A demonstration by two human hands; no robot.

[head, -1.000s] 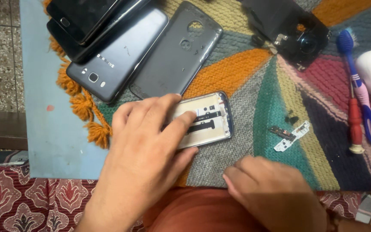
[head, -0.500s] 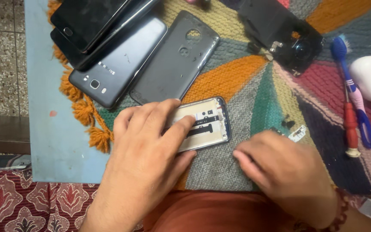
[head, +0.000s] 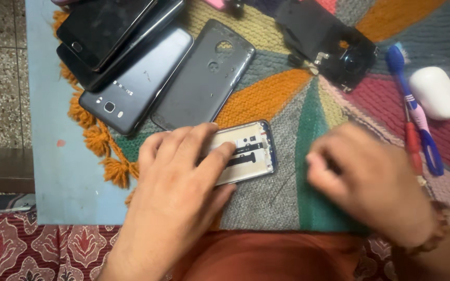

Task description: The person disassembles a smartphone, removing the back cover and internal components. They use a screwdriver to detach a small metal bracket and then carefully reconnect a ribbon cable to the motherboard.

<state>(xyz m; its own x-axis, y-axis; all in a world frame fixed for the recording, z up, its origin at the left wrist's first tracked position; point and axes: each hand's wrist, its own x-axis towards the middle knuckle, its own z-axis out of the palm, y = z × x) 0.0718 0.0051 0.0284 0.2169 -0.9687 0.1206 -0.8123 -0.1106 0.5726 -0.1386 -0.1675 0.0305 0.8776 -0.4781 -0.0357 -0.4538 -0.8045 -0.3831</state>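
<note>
My left hand (head: pixel 178 192) lies flat on an opened phone (head: pixel 251 151) with its back removed, fingers pressing it onto the colourful woven mat (head: pixel 272 99). The phone's pale inner frame and dark parts show beyond my fingertips. My right hand (head: pixel 371 182) is blurred, with curled fingers low over the mat to the right of the phone. It covers the spot beneath it, and I cannot tell whether it holds anything.
A grey phone back cover (head: pixel 204 78) and a stack of dark phones (head: pixel 121 57) lie at the upper left. A black phone part (head: pixel 329 44) sits at the top. A blue brush (head: pixel 412 109), a red screwdriver (head: pixel 411 140) and a white case (head: pixel 436 92) lie right. The light blue table (head: pixel 63 182) edge is left.
My right hand has moved up and to the right from the near edge, over the small metal bracket, which is now hidden. My left hand stays on the phone.
</note>
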